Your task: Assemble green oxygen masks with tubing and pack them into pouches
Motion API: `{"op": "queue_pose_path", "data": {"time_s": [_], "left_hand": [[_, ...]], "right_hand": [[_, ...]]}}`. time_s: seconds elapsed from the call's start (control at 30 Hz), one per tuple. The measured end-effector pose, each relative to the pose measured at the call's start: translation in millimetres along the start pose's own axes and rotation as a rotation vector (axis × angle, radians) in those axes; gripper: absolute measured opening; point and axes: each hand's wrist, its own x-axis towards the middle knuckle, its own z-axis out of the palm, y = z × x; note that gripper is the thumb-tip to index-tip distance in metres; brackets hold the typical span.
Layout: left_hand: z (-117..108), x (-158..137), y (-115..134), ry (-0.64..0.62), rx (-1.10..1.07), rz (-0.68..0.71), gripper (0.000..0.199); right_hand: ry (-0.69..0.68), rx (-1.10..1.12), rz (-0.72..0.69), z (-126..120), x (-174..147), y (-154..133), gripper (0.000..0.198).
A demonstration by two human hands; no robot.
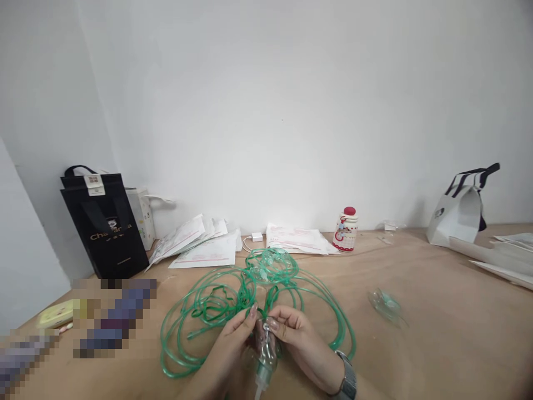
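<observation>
Low in the middle of the head view is a clear oxygen mask [266, 345], its narrow end with a pale green connector [263, 371] pointing towards me. My left hand [238, 331] pinches the mask's far edge from the left, where a green elastic strap [270, 298] meets it. From the right, my right hand [293, 332] grips the same edge between thumb and curled fingers, close to a small metal nose clip. Just beyond both hands lie coils of green tubing [183, 325]. Another clear mask [278, 260] rests on the heap at the back.
On the right of the table [437, 344] lies a small clear mask piece [386, 304]. White packets [206, 255] line the wall beside a red-capped bottle [345, 230]. A black bag [104, 228] stands left, a white bag [456, 216] right. A yellow item [56, 315] lies left.
</observation>
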Motion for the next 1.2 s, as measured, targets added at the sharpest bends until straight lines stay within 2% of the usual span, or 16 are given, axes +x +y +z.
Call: {"op": "queue_pose_path", "data": {"time_s": [0.23, 0.3, 0.4, 0.47, 0.6, 0.8, 1.07, 1.2], "left_hand": [[-6.5, 3.8, 2.3, -0.060, 0.112, 0.071, 0.035], [-8.0, 4.4, 3.0, -0.065, 0.123, 0.098, 0.032], [-9.4, 4.9, 3.0, -0.054, 0.110, 0.132, 0.029], [-8.9, 4.1, 3.0, -0.051, 0.086, 0.133, 0.027], [-4.2, -0.4, 1.9, -0.045, 0.002, 0.092, 0.027], [-0.9, 1.0, -8.7, -0.053, -0.105, 0.005, 0.031], [-2.8, 6.4, -25.8, -0.093, -0.127, 0.007, 0.028], [-6.6, 4.9, -27.4, -0.095, -0.110, 0.006, 0.023]], "right_hand": [[0.020, -0.173, -0.078, -7.9, 10.0, 11.0, 0.033], [0.058, -0.260, -0.165, -9.9, 11.0, 15.1, 0.031], [0.196, -0.521, -0.322, -12.8, 8.5, 15.5, 0.021], [0.242, -0.696, -0.409, -13.8, 5.5, 11.0, 0.015], [0.161, -0.887, -0.475, -13.3, 1.2, 0.2, 0.008], [0.175, -0.780, -0.355, -13.9, 1.8, 2.9, 0.009], [0.070, -0.570, -0.153, -20.8, 3.1, 1.8, 0.026], [0.056, -0.444, -0.133, -20.1, 3.9, 3.6, 0.031]]}}
